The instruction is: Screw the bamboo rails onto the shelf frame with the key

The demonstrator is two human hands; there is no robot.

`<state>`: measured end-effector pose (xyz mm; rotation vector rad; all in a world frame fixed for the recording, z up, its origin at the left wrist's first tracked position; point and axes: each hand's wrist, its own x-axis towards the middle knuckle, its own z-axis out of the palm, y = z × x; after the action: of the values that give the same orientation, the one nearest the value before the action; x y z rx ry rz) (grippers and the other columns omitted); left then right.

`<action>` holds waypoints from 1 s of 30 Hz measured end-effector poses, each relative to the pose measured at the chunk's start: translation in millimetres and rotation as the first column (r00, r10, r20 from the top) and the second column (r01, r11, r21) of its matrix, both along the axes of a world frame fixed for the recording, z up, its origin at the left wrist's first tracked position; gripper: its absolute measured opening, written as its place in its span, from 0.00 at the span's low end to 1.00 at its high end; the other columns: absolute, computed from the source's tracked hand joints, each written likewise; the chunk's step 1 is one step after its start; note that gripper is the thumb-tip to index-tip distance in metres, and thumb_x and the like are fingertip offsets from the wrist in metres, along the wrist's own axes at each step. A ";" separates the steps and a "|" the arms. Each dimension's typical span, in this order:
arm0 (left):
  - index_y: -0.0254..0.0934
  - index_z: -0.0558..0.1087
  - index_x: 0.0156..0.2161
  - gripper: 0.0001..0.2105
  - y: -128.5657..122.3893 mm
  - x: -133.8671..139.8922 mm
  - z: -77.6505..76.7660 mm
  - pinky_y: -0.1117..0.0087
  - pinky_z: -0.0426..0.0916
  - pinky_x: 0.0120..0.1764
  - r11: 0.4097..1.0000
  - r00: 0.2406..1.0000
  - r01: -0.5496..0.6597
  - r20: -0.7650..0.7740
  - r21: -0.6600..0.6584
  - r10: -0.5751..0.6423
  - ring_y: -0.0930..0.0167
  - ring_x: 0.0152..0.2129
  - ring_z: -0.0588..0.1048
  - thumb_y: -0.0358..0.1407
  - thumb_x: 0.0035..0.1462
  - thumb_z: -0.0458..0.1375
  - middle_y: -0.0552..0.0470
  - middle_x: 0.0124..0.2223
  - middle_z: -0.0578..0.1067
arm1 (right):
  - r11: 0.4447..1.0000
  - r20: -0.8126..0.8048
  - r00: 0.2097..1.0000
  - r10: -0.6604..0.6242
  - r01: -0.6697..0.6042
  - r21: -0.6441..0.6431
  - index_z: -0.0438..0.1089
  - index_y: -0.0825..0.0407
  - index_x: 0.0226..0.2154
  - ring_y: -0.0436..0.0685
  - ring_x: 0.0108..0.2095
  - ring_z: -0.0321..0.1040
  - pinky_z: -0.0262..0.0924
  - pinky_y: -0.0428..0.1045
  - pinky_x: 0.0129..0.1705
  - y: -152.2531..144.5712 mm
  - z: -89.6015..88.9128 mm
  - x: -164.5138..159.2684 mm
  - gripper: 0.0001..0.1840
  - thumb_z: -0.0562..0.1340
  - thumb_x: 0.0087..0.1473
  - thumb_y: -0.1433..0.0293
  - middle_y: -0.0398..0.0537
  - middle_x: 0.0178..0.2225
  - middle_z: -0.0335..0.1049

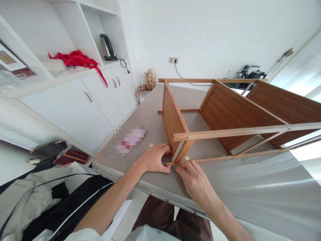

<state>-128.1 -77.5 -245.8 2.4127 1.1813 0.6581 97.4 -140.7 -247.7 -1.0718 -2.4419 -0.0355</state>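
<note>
A brown wooden shelf unit (240, 130) lies on its side on the grey table, its slatted frame running off to the right. My left hand (156, 159) is closed around the end of its lower near rail, fingers beside the end panel (173, 117) and thumb at the rail tip. Just right of that corner, my right hand (193, 175) pinches a small grey metal piece (175, 168) against the rail. Its exact kind is mostly hidden by the fingertips. A screw head (188, 138) shows in the upper near rail.
A blurred pinkish packet (131, 140) lies on the grey table (120, 160), left of the shelf. White cabinets (70, 107) hold a kettle (107, 47) and red ribbon (77, 59). Dried plants (148, 80) stand behind. Clothes (37, 197) are piled at lower left.
</note>
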 end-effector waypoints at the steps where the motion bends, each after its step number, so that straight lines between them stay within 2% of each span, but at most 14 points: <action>1: 0.41 0.63 0.36 0.17 -0.1 -0.1 -0.1 0.68 0.66 0.34 1.000 1.000 0.002 0.001 0.000 -0.002 0.67 0.31 0.71 0.38 0.41 0.64 0.53 0.36 0.71 | 1.000 -0.012 1.000 -0.004 0.004 -0.005 0.73 0.52 0.40 0.58 0.38 0.62 0.61 0.53 0.40 0.0 0.4 -0.5 0.14 0.53 0.64 0.79 0.51 0.37 0.67; 19: 0.41 0.62 0.36 0.17 -0.5 0.1 0.3 0.68 0.65 0.34 1.000 1.000 0.003 0.000 -0.001 -0.003 0.67 0.31 0.70 0.38 0.41 0.64 0.54 0.36 0.71 | 1.000 0.014 1.000 0.021 -0.021 0.010 0.72 0.53 0.43 0.58 0.38 0.61 0.61 0.54 0.41 0.6 0.5 -1.0 0.17 0.52 0.61 0.83 0.52 0.38 0.67; 30: 0.41 0.63 0.36 0.17 0.0 -0.3 -0.7 0.68 0.65 0.34 1.000 1.000 0.004 -0.002 0.004 -0.004 0.67 0.31 0.70 0.38 0.41 0.64 0.54 0.35 0.71 | 1.000 -0.023 1.000 0.019 -0.019 0.006 0.73 0.52 0.43 0.58 0.39 0.63 0.63 0.54 0.43 2.1 -3.9 2.7 0.15 0.52 0.64 0.79 0.52 0.38 0.68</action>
<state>-128.4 -77.5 -246.5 2.4190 1.1771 0.6582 100.1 -138.7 -251.6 -1.0406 -2.4296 -0.0236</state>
